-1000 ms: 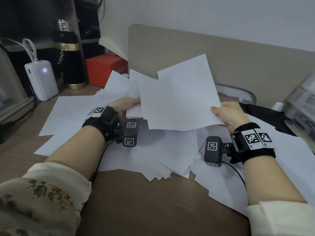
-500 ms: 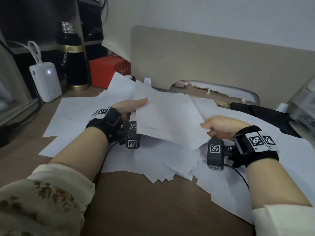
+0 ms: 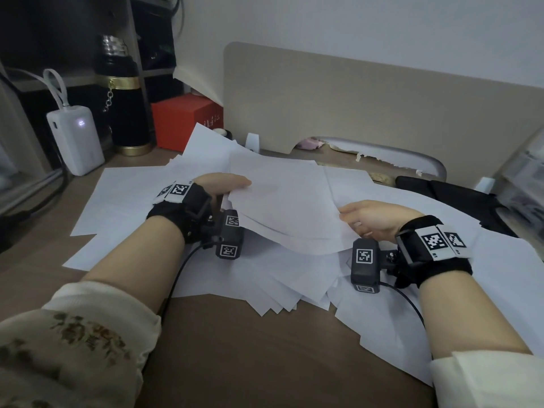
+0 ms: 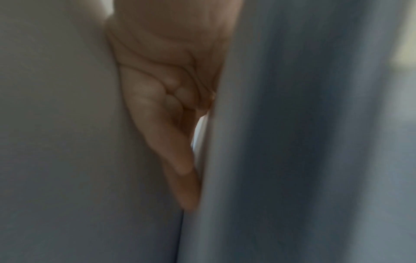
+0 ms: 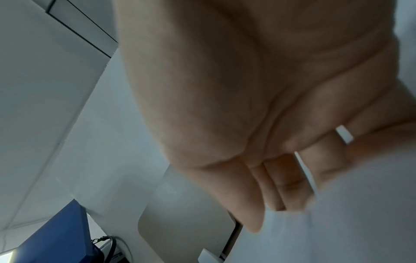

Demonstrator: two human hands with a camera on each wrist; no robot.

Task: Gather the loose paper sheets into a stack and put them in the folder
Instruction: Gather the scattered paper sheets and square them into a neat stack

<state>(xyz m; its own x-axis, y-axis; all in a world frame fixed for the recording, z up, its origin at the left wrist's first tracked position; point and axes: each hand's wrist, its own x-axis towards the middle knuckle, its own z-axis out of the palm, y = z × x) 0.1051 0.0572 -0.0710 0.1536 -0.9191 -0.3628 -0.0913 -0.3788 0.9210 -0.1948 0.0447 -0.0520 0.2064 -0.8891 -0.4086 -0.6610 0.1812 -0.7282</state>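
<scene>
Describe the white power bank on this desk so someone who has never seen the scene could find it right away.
Start at the beige divider panel behind the desk, then look left past the red box and the black flask with gold bands. The white power bank stands upright beside that flask, left of the scattered paper sheets. It alone has a small glowing light and a looped white cable on top.

Matt white paper sheets (image 3: pixel 282 201) — smooth brown wood-look desk (image 3: pixel 265 348).

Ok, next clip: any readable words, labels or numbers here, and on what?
None can be read.
Red cardboard box: pale print on its side, too blurred.
White wrist tags: tiny characters at the edge, too small; otherwise only square black-and-white marker patterns.
White paper sheets: look blank.
</scene>
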